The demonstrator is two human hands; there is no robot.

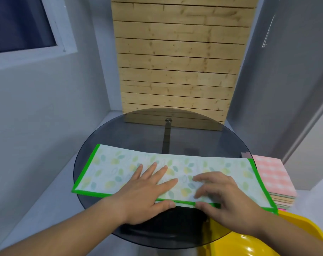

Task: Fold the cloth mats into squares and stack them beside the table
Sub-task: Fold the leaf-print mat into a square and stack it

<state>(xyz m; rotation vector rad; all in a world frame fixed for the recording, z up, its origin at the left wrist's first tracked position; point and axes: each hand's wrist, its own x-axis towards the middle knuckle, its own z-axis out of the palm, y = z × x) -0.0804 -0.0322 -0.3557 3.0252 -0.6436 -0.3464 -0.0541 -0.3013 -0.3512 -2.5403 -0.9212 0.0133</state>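
Pressing flat with the left hand (147, 193), fingers straight and spread, on 1 green-edged leaf-print mat (109, 172) lying as a long strip across the near half of the round glass table (175, 133). Touching the same mat with the right hand (225, 202), fingers bent, tips on the cloth, thumb at the near green edge; cannot tell whether pinching or only resting. Just right of the table, 1 stack of folded mats (273, 174) topped in pink check, layers too thin to count, and 1 yellow tub (249, 244) nearer.
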